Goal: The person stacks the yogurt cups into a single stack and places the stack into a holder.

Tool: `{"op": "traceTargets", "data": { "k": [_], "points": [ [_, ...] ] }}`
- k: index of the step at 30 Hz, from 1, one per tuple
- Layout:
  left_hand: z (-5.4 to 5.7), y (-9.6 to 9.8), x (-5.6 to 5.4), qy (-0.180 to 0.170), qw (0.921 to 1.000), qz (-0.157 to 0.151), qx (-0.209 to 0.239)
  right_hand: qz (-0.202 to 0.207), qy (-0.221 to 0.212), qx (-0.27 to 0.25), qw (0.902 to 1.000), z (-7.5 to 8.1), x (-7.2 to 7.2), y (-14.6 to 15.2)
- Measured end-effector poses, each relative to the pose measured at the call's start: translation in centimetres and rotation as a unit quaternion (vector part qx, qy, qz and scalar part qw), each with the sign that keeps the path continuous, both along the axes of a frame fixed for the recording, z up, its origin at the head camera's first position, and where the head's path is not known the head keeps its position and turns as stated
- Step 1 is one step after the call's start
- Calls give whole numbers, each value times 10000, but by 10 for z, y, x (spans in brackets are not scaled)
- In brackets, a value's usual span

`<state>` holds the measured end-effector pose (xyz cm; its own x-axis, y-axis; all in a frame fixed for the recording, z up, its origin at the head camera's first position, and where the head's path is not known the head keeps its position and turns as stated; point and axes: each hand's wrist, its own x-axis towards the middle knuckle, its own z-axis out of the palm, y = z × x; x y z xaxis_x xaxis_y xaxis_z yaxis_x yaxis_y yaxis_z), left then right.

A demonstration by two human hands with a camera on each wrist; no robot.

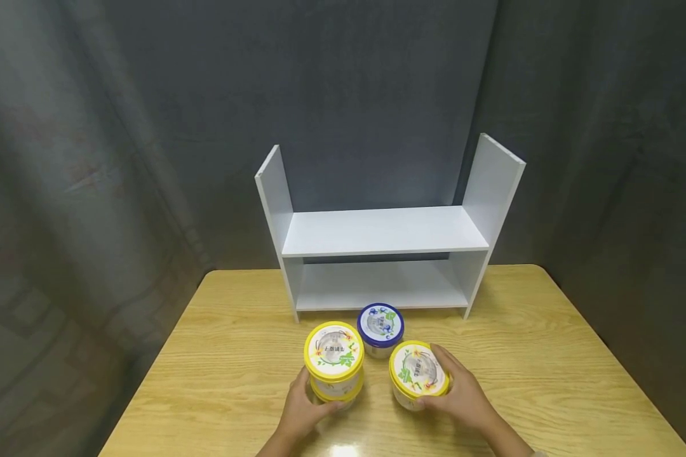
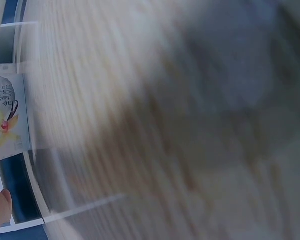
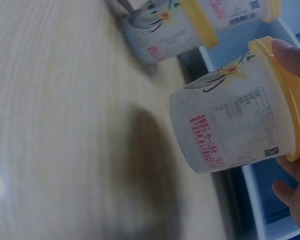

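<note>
Two yogurt tubs with yellow lids stand stacked; the upper tub (image 1: 334,351) sits on the lid of the lower tub (image 3: 162,37). My left hand (image 1: 304,406) holds the lower one, thumb on its near side and fingers on its left. A third yellow-lidded tub (image 1: 418,374) is in my right hand (image 1: 462,393), gripped around the lid with the thumb near and the fingers behind. In the right wrist view this tub hangs over the tabletop, apart from its shadow. Behind and between them stands a blue-lidded tub (image 1: 380,327), which neither hand touches.
A white two-tier shelf (image 1: 385,231) with tall side panels stands at the back of the wooden table (image 1: 217,368). The blue-lidded tub is just before its front edge. Dark grey curtains (image 1: 377,101) hang behind and at both sides.
</note>
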<state>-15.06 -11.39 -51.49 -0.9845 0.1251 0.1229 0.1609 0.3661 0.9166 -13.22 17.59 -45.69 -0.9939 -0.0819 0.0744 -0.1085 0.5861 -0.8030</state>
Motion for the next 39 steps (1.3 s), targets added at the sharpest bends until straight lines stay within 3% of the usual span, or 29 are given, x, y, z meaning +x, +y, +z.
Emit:
{"op": "traceTargets", "data": {
  "k": [14, 25, 34, 37, 39],
  "points": [
    [-3, -2, -1, -38, 10000, 66, -45, 178, 750, -53, 9970, 29, -13, -4],
    [0, -1, -1, -87, 10000, 6, -5, 371, 1024, 61, 9940, 65, -17, -2],
    [-1, 0, 0, 330, 9994, 33, -80, 592, 1157, 139, 9914, 91, -25, -3],
    [12, 2, 4, 188, 9998, -8, -77, 643, 1119, 159, 9915, 101, -26, -5],
    [14, 2, 4, 8, 10000, -2, -38, 704, 1160, 188, 9906, 108, -27, -7]
  ]
}}
